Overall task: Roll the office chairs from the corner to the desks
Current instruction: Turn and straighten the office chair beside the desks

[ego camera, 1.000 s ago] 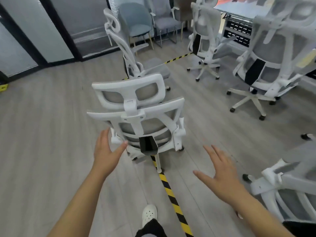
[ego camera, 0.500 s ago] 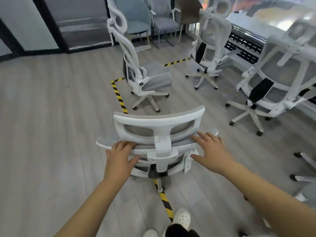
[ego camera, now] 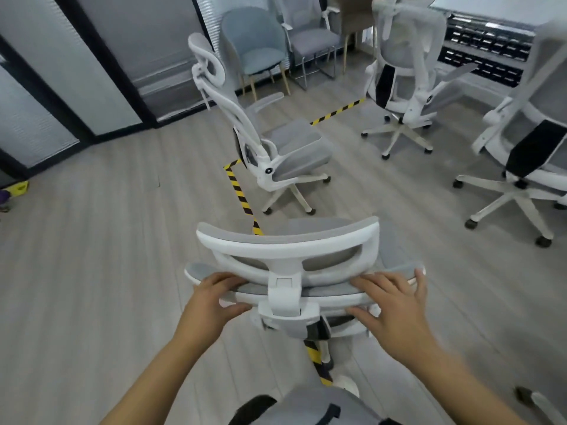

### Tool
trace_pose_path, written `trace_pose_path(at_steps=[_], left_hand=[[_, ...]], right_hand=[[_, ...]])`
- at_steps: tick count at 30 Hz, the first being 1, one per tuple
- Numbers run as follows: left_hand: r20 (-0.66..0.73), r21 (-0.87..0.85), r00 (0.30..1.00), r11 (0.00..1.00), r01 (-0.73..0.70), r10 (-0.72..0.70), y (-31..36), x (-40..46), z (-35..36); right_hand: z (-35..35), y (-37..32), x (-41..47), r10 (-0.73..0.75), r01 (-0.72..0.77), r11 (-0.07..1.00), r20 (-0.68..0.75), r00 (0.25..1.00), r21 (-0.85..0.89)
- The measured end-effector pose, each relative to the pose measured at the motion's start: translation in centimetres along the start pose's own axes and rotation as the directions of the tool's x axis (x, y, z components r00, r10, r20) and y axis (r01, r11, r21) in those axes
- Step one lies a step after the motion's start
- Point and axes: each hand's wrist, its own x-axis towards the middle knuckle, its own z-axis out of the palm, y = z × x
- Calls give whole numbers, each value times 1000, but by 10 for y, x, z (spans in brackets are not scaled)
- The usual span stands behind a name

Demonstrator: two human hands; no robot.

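Both the left hand [ego camera: 214, 299] and right hand [ego camera: 391, 305] grasp the near chair [ego camera: 288, 256]'s backrest top; a second chair [ego camera: 276, 148] stands ahead on striped floor tape [ego camera: 237, 191], nearer than before.

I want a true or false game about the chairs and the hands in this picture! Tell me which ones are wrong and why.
1. Both hands hold the nearest chair. True: the left hand and right hand grip its back.
2. The striped floor tape is red and white. False: it is yellow and black.
3. A blue chair stands by the far wall. True.
4. The office chair ahead lies tipped over. False: it stands upright on its wheels.
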Motion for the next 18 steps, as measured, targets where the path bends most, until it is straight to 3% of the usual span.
trace_pose_path(at_steps=[7, 15, 18], left_hand=[[98, 30, 995, 999, -30, 27, 14, 87, 4], [251, 48, 946, 974, -221, 203, 52, 205, 22], [272, -30, 912, 950, -312, 308, 65, 254, 35]], right_hand=[[1, 19, 38, 119, -121, 991, 20, 993, 63], [-4, 45, 78, 326, -323, 945, -60, 943, 56], [2, 53, 92, 400, -394, 916, -159, 902, 69]])
